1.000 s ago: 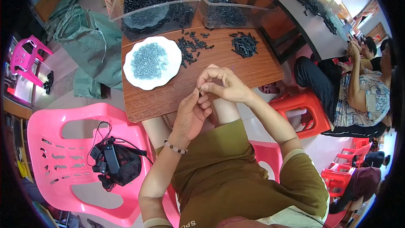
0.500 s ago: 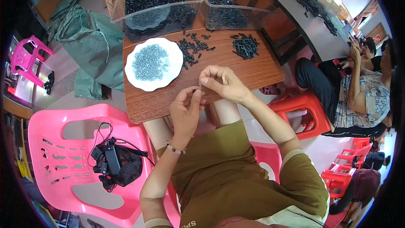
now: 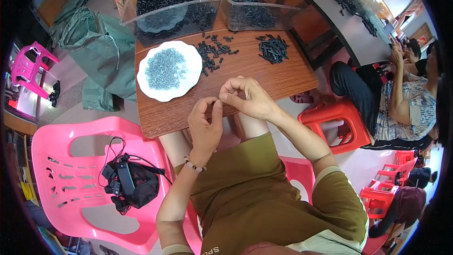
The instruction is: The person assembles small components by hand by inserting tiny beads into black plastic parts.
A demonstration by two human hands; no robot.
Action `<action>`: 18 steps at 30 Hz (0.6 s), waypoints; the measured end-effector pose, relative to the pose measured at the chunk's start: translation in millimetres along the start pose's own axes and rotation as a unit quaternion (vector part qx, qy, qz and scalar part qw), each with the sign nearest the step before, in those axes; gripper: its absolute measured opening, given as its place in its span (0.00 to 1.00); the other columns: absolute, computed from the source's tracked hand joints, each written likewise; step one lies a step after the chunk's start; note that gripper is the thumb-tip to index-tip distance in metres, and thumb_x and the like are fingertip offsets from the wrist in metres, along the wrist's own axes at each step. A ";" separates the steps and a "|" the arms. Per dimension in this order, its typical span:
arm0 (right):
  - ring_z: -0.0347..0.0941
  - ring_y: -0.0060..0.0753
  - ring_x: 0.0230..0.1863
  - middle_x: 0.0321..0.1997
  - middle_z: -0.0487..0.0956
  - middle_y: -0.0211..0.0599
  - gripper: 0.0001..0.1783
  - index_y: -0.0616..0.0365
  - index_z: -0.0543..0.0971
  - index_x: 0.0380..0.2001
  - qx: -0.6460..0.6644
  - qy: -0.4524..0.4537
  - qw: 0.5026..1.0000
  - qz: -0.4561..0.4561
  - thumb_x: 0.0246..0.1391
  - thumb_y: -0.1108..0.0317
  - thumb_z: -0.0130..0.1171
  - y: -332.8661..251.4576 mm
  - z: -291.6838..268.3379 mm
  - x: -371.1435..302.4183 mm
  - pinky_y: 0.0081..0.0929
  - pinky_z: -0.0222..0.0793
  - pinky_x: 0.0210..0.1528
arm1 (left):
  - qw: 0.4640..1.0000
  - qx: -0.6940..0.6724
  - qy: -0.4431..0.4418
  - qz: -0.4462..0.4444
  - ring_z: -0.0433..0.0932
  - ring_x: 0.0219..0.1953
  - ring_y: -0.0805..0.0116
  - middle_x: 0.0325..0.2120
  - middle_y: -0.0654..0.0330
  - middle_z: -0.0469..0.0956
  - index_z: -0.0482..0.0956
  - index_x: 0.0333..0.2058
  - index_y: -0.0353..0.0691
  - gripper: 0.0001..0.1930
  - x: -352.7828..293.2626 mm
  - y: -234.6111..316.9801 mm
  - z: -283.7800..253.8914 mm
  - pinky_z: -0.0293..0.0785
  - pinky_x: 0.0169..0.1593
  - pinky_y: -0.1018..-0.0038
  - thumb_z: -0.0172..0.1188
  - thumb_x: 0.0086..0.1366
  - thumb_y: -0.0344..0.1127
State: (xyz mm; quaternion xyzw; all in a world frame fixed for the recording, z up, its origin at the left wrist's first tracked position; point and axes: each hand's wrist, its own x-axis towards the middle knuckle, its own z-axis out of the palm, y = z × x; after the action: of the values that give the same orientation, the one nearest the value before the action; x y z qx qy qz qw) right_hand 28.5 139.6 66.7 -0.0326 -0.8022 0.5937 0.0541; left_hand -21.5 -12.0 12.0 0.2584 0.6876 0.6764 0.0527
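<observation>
My left hand [image 3: 205, 122] and my right hand [image 3: 248, 97] meet over the near edge of the brown wooden table [image 3: 255, 82]. Thumb and forefinger are pinched on each, the fingertips almost touching; whatever lies between them is too small to make out. Beyond my left hand, a white scalloped plate [image 3: 145, 88] carries a heap of small clear tube-like pieces [image 3: 166, 69]. Short black cylindrical pieces [image 3: 213, 55] lie scattered to the right of the plate. Farther right sits a pile of longer black pieces [image 3: 272, 48].
Two clear plastic bins [image 3: 175, 16] [image 3: 255, 18] with many black pieces stand at the table's far side. A pink chair [image 3: 61, 160] at left holds a black bag [image 3: 141, 191] and cables. At right are a red stool [image 3: 337, 127], a seated person, and a dark table [image 3: 339, 28].
My fingertips have come closer together, and the right hand has shifted slightly left and down. The view has moved a little. Pieces on the table look unchanged.
</observation>
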 end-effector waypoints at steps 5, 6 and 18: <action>0.69 0.14 0.33 0.30 0.74 0.27 0.06 0.63 0.75 0.31 0.047 0.005 0.999 -0.008 0.58 0.71 0.55 6.7 1.0 2.4 0.16 0.67 0.36 | 0.950 -0.269 -0.048 -0.152 0.69 0.25 0.79 0.24 0.67 0.72 0.75 0.33 0.36 0.07 0.7 -0.3 1.1 0.67 0.31 0.81 0.52 0.67 0.34; 0.70 0.14 0.32 0.29 0.74 0.26 0.05 0.62 0.75 0.32 0.081 0.007 0.997 -0.014 0.59 0.71 0.54 7.5 2.1 3.7 0.15 0.67 0.35 | 0.919 -0.348 -0.053 -0.178 0.69 0.27 0.79 0.25 0.68 0.72 0.75 0.34 0.38 0.07 0.7 0.9 1.4 0.68 0.33 0.80 0.51 0.68 0.35; 0.69 0.10 0.24 0.24 0.75 0.24 0.03 0.61 0.73 0.35 0.156 0.060 0.986 0.019 0.61 0.72 0.52 13.6 39.6 17.0 0.11 0.67 0.25 | 0.845 -0.489 0.023 -0.215 0.69 0.30 0.78 0.28 0.67 0.71 0.73 0.35 0.40 0.07 2.7 -3.4 -1.6 0.70 0.39 0.79 0.52 0.68 0.36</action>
State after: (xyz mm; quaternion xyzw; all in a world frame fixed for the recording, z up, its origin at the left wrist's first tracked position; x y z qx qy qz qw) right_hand 6.5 108.0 43.0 -0.0741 -0.6942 0.7096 0.0951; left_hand -25.5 -12.1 9.6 0.0294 0.3069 0.9026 0.3004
